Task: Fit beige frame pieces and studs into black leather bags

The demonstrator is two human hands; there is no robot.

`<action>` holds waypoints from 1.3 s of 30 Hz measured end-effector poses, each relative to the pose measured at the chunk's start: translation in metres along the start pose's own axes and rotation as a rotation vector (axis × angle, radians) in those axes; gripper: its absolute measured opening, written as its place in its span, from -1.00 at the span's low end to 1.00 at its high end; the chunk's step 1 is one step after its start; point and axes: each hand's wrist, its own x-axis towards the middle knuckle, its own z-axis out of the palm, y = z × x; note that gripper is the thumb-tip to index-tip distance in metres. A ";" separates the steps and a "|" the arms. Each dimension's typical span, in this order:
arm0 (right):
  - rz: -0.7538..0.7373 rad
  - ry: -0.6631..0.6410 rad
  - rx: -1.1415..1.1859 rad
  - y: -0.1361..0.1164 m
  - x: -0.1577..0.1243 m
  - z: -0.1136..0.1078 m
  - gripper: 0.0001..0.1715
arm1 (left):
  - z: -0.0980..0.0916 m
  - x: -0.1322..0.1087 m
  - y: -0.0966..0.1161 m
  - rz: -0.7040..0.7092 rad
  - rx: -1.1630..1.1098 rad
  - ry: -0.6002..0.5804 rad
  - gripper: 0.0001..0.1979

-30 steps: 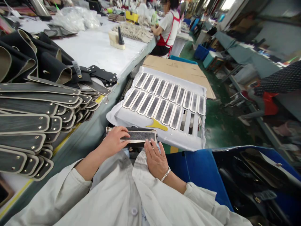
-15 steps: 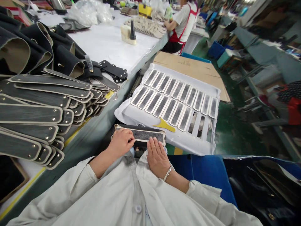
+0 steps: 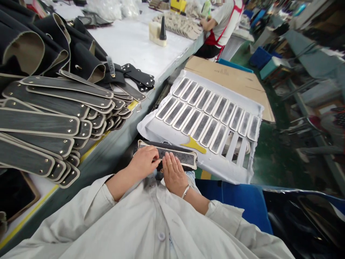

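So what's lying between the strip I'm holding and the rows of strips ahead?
A flat yellow piece on the white sheet, in the head view.

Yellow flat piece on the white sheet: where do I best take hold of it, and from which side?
The yellow flat piece lies flat, its far tip close to the grey strips; bare white sheet lies on its near side. So probably pinch its long tail from the near side with the right hand.

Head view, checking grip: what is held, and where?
A dark grey, cream-edged leather strip: left hand grips its left end, right hand presses its middle.
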 end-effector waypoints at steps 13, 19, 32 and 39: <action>-0.046 0.012 0.003 -0.009 0.020 0.010 -0.45 | -0.013 -0.028 -0.062 0.041 -0.044 0.106 -0.87; -0.077 0.008 0.004 -0.016 0.033 0.013 -0.46 | -0.013 -0.026 -0.056 -0.025 -0.036 0.127 -0.88; -0.151 0.002 0.067 -0.029 0.057 0.020 -0.50 | -0.016 -0.041 -0.080 -0.118 -0.297 0.228 -0.80; -0.194 0.009 0.059 -0.043 0.076 0.026 -0.52 | -0.016 -0.040 -0.076 -0.171 -0.376 0.193 -0.87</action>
